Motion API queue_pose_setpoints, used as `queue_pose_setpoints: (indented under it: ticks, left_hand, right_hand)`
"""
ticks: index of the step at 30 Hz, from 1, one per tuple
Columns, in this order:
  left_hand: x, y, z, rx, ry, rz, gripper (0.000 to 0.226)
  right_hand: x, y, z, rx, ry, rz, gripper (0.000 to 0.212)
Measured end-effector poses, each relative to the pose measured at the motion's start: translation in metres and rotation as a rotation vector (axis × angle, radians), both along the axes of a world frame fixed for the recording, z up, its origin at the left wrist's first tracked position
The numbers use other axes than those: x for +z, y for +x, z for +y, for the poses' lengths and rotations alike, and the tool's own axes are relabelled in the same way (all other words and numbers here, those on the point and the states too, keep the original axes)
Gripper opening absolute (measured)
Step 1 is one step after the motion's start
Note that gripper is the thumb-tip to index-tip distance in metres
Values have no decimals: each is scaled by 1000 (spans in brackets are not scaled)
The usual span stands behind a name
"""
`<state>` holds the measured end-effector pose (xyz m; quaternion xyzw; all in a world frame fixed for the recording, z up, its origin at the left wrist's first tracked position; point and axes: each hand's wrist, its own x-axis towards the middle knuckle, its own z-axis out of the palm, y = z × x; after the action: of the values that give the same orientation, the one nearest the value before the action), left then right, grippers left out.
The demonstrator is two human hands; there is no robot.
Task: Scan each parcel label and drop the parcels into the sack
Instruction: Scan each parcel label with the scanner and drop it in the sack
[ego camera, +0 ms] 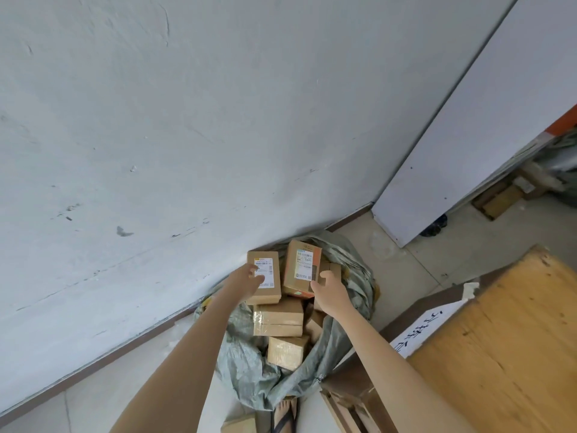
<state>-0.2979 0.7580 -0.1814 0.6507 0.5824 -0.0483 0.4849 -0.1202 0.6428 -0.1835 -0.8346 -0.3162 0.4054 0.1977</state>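
**Parcel depot back room, by the look of it**

Here's a grey woven sack [237, 364] slumped on the floor, crammed with taped cardboard parcels [278, 317] carrying printed shipping labels; scuffed white wall [187, 120], pale tiled floor [421, 254]; a rough wooden top [505, 354] at right beside a hand-lettered paper sign [424, 326]; more cartons [502, 198] piled beyond a white panel [468, 135].

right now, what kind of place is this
Likely a courier depot's back room: a grey sack stuffed with taped cardboard parcels, shipping labels on the two being held, bare scuffed wall.
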Motion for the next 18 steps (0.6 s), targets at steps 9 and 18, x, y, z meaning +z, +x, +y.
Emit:
queue_pose_setpoints:
  ticks: [9, 18]
  left_hand:
    - [35, 72, -20, -299, 135, 54, 37]
    - [71, 172, -97, -608, 347, 24, 44]
  right_hand:
    - [44, 27, -23, 70, 37, -215, 42]
    - [95, 93, -122, 53, 15, -381, 51]
